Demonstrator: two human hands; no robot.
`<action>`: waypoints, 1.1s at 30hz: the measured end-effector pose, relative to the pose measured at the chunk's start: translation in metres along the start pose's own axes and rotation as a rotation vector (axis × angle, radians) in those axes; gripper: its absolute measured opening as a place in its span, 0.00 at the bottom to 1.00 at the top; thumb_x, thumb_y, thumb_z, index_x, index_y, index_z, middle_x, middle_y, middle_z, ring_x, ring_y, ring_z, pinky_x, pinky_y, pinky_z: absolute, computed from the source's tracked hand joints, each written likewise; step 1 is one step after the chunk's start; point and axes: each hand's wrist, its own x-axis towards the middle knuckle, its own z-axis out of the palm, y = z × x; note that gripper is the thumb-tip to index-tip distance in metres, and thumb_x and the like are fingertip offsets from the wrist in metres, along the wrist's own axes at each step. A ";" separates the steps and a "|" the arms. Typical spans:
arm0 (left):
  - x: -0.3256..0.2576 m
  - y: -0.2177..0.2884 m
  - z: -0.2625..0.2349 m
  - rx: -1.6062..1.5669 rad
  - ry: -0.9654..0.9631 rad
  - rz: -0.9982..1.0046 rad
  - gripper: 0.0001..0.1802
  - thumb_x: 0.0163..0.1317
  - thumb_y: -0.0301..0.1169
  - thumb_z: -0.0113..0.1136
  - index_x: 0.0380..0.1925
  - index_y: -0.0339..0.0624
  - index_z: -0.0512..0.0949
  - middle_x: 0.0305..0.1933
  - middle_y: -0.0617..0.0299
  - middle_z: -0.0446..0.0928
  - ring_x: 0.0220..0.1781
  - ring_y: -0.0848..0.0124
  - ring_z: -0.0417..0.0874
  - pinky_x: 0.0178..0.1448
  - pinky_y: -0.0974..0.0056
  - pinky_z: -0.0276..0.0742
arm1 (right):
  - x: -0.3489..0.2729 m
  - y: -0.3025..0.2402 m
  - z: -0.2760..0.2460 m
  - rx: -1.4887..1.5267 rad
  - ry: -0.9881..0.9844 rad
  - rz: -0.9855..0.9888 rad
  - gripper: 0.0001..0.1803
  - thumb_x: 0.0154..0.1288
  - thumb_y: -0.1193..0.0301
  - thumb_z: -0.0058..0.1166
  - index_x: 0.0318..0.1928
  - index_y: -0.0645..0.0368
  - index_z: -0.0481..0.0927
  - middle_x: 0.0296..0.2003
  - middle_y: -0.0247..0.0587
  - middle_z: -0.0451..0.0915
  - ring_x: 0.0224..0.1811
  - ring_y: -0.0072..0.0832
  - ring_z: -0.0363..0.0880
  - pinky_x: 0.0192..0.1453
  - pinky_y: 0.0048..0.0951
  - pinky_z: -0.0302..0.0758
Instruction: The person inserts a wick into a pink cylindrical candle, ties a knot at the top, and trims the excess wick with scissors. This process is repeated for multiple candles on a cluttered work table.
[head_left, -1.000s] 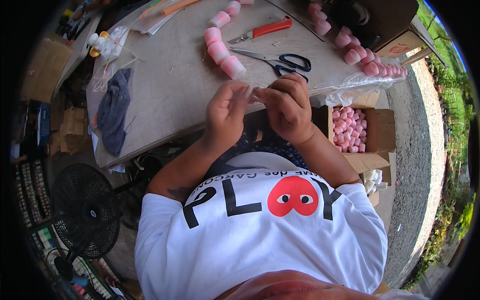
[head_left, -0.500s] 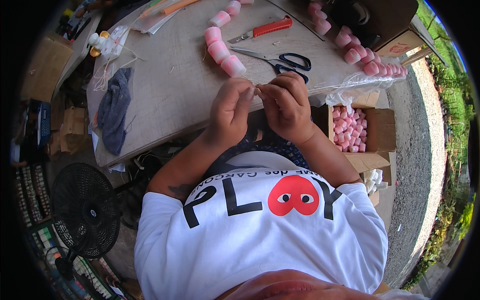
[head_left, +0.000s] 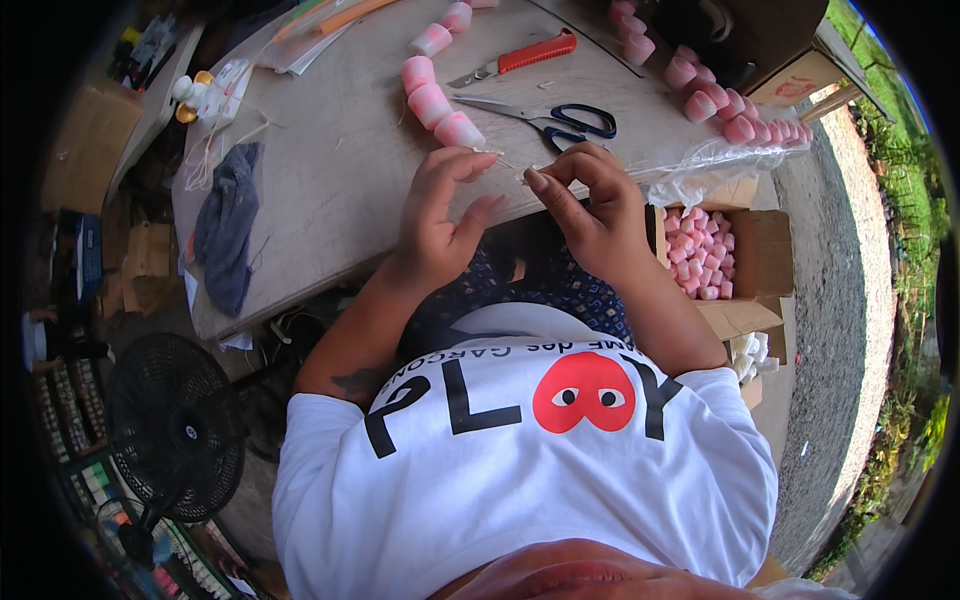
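At the table's near edge, my right hand (head_left: 597,205) pinches a thin pale string (head_left: 511,163) between thumb and fingers. Facing it, my left hand (head_left: 440,208) has thumb and fingers spread apart; its index fingertip is at the string's other side. The string leads toward a row of pink-and-white foam-like cylinders (head_left: 430,105) that curves away over the tabletop. Just beyond my hands lie scissors (head_left: 540,118) with dark blue handles, blades parted a little. A red utility knife (head_left: 530,55) rests behind them with its blade showing.
A grey cloth (head_left: 228,225) hangs over the table's (head_left: 320,190) left edge. More pink cylinders (head_left: 740,120) line the right side by clear plastic. A cardboard box (head_left: 765,250) of loose pink cylinders stands right of the table. A black fan (head_left: 175,425) is at lower left.
My hands were close together, both pinching the string. Now they are farther apart, and the left thumb has come away from its fingers.
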 end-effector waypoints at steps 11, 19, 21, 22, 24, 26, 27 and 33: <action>0.004 0.011 0.019 -0.292 0.159 -0.050 0.05 0.63 0.21 0.57 0.39 0.35 0.75 0.39 0.58 0.74 0.41 0.69 0.77 0.47 0.68 0.73 | -0.010 0.006 0.013 0.347 -0.065 0.252 0.10 0.64 0.68 0.58 0.33 0.65 0.80 0.28 0.36 0.77 0.30 0.21 0.73 0.36 0.23 0.69; 0.002 -0.002 0.013 -0.268 0.231 -0.088 0.03 0.64 0.23 0.56 0.35 0.35 0.74 0.37 0.60 0.73 0.37 0.75 0.74 0.44 0.70 0.71 | -0.012 0.001 0.021 0.875 -0.147 0.541 0.09 0.67 0.71 0.55 0.41 0.65 0.79 0.34 0.35 0.79 0.38 0.20 0.75 0.42 0.23 0.72; 0.001 -0.003 0.013 -0.367 0.246 -0.146 0.03 0.65 0.24 0.56 0.35 0.35 0.74 0.37 0.61 0.73 0.37 0.76 0.73 0.44 0.70 0.70 | -0.011 0.001 0.024 0.606 -0.055 0.345 0.07 0.63 0.73 0.58 0.41 0.62 0.80 0.33 0.37 0.78 0.37 0.25 0.75 0.42 0.25 0.72; 0.000 -0.004 0.012 -0.398 0.253 -0.168 0.03 0.65 0.24 0.56 0.35 0.35 0.74 0.37 0.61 0.73 0.37 0.77 0.73 0.45 0.70 0.70 | -0.012 0.004 0.026 0.329 0.015 0.126 0.08 0.60 0.75 0.59 0.41 0.60 0.80 0.32 0.38 0.77 0.36 0.27 0.76 0.42 0.26 0.71; 0.001 -0.003 0.012 -0.450 0.258 -0.199 0.03 0.66 0.25 0.55 0.35 0.35 0.74 0.37 0.62 0.72 0.38 0.78 0.73 0.45 0.71 0.70 | -0.011 0.004 0.029 0.006 0.104 -0.156 0.11 0.55 0.77 0.62 0.41 0.57 0.81 0.31 0.39 0.76 0.35 0.32 0.75 0.41 0.29 0.71; 0.004 0.003 0.013 -0.492 0.254 -0.218 0.04 0.67 0.25 0.54 0.36 0.35 0.74 0.36 0.62 0.73 0.38 0.79 0.73 0.46 0.71 0.70 | -0.006 -0.001 0.030 -0.083 0.145 -0.284 0.14 0.50 0.79 0.63 0.40 0.55 0.82 0.30 0.39 0.75 0.34 0.36 0.75 0.41 0.31 0.70; 0.003 0.002 0.014 -0.506 0.246 -0.227 0.05 0.67 0.26 0.53 0.36 0.34 0.74 0.36 0.62 0.73 0.39 0.79 0.74 0.46 0.71 0.70 | -0.004 0.002 0.030 -0.124 0.149 -0.350 0.15 0.49 0.80 0.63 0.39 0.55 0.82 0.31 0.38 0.75 0.34 0.35 0.75 0.41 0.32 0.70; -0.001 0.006 0.012 -0.506 0.192 -0.291 0.08 0.69 0.27 0.50 0.36 0.33 0.76 0.38 0.61 0.76 0.41 0.76 0.75 0.49 0.70 0.71 | 0.006 0.012 0.019 -0.298 0.110 -0.583 0.17 0.44 0.82 0.63 0.38 0.55 0.82 0.32 0.35 0.75 0.35 0.32 0.75 0.39 0.34 0.69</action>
